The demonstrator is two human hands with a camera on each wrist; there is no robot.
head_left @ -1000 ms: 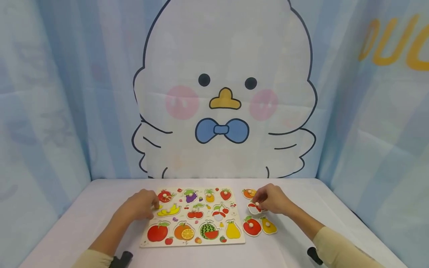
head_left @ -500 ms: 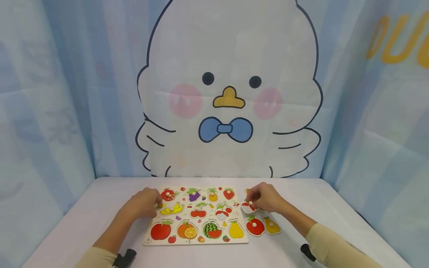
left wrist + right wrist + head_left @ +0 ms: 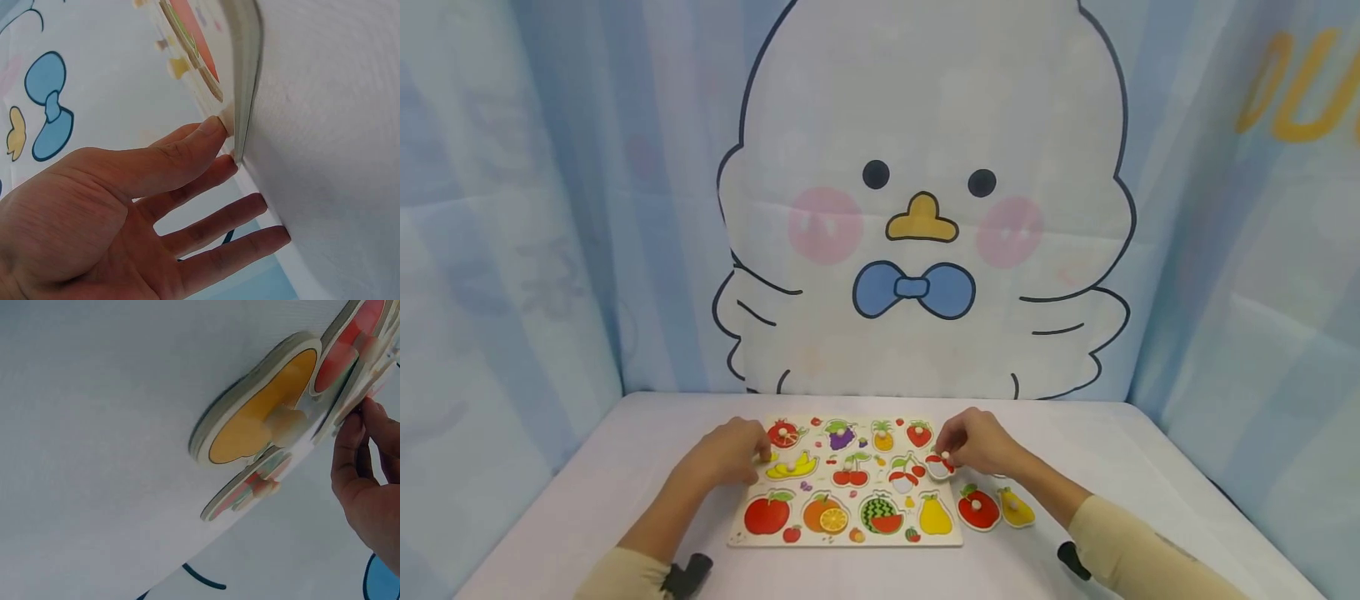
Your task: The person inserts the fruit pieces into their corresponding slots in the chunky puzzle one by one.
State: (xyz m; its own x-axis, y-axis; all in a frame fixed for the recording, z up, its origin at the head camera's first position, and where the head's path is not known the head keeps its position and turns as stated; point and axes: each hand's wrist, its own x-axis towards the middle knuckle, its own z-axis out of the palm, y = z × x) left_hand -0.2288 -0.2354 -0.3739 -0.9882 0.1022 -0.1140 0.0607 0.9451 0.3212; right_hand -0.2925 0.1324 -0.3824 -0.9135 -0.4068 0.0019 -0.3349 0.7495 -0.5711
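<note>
A wooden fruit puzzle board (image 3: 805, 538) lies on the table; several of its fruits bear small knobs. My left hand (image 3: 730, 454) is at the board's left edge. In the left wrist view, the thumb and index fingertip touch that edge, while the other fingers reach straight to the table. My right hand (image 3: 977, 443) pinches a red-and-white fruit puzzle piece (image 3: 938, 470) by its knob, over the board's right edge. Just left of it is a matching red-and-white picture (image 3: 903, 481). In the right wrist view the held piece is mostly cut off.
A red fruit piece (image 3: 978, 507) and a yellow pear piece (image 3: 1017, 507) lie right of the board. Behind the pear, a red-and-green piece (image 3: 247, 487) shows in the right wrist view. A curtain with a duck print (image 3: 917, 350) stands behind the table.
My right hand has carried the red-and-white piece left, from among the loose pieces to the board's right edge. The left hand stays at the board's left edge. The head view has shifted slightly.
</note>
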